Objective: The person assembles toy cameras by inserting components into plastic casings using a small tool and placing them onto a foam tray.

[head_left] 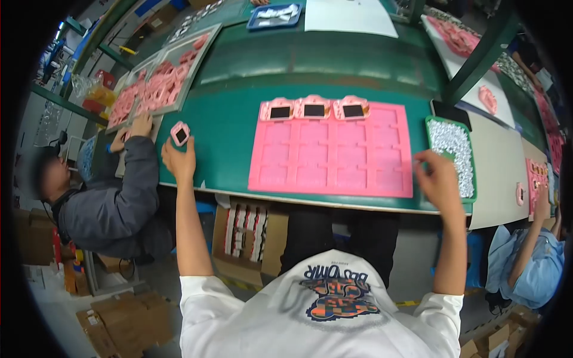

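Observation:
Between the thumb and fingers of my left hand (pixel 179 160) is a small pink device (pixel 180 134) with a dark screen, held over the green table (pixel 221 131). A pink tray (pixel 331 187) with rows of recesses lies in front of me. Three pink devices with dark screens (pixel 314 111) sit along its far row. My right hand (pixel 437 179) hovers between the tray's right edge and a green bin (pixel 476 190) of small silvery parts. Its fingers are bent; whether they hold something small cannot be made out.
A co-worker in a dark jacket (pixel 107 209) reaches in at the left, near trays of pink parts (pixel 161 86). Another person in light blue (pixel 534 262) works at the far right. A dark flat object (pixel 452 113) lies behind the bin. A green post (pixel 477 65) rises at the right.

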The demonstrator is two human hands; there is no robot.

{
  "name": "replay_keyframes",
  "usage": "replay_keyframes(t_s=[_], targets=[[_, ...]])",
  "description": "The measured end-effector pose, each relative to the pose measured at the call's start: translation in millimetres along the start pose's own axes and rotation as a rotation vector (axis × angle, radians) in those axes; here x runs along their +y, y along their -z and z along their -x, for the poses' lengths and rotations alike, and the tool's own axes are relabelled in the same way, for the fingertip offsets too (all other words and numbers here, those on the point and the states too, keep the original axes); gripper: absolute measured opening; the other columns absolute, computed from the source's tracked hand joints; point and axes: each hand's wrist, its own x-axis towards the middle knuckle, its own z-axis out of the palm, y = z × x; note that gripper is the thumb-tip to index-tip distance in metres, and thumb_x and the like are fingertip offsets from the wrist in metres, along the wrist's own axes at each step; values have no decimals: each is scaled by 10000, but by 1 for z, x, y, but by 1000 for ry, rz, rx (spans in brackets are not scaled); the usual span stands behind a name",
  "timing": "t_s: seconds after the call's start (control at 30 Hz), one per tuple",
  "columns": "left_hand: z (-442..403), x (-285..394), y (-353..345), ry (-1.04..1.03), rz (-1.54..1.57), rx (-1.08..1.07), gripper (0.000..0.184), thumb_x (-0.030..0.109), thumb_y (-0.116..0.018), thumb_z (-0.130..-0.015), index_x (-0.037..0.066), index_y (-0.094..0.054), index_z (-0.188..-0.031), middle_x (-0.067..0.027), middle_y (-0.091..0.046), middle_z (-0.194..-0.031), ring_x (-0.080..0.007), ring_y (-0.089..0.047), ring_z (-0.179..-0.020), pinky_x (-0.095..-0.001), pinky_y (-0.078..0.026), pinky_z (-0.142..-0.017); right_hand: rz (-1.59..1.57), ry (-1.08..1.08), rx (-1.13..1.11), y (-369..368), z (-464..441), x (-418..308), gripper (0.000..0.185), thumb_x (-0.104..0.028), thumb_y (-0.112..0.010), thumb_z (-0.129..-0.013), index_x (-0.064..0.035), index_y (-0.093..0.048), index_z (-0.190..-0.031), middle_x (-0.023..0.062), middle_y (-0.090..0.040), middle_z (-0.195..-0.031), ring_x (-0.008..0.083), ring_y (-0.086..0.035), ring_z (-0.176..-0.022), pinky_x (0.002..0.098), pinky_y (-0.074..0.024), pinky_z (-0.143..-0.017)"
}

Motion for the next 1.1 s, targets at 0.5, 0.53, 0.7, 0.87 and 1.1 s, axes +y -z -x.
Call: replay_keyframes(t_s=[0.5,0.53,0.7,0.87,1.1], targets=[[-31,-20,-30,-16,35,-95,399,381,-692,-981,71,-673,-1231,-123,-663,-1310,-361,-612,-1169,-468,-487,-992,103,6,-334,-37,-34,-37,201,42,-632,-782,22,-728,-959,172,-760,-939,390,-681,-753,426,-557,-718],[-26,-16,-24,-57,131,-64,344,335,-691,-985,71,-683,-1206,-122,-665,-1294,-355,-619,-1143,-455,-495,-977,119,43,-330,-37,-31,-35,197,39,-641,-783,23,-734,-956,170,-761,-932,380,-680,-747,421,-557,-720],[13,76,30,-281,502,29,166,112,-712,-958,56,-711,-1115,-135,-666,-1261,-337,-645,-1057,-405,-521,-925,131,144,-264,-36,-29,-25,176,31,-639,-784,27,-739,-929,179,-761,-920,387,-678,-746,430,-557,-724],[85,184,106,-711,574,-22,229,60,-774,-876,28,-721,-1097,-165,-654,-1338,-336,-653,-1136,-407,-527,-960,94,223,-306,-37,-38,-16,147,20,-646,-805,29,-738,-919,171,-759,-917,358,-671,-729,409,-553,-706],[143,254,142,-1145,653,35,359,48,-861,-729,44,-751,-1071,-227,-647,-1370,-339,-680,-1097,-431,-588,-905,-299,101,-116,-15,-25,-30,37,5,-694,-872,15,-726,-888,90,-722,-832,192,-578,-633,286,-490,-621]])
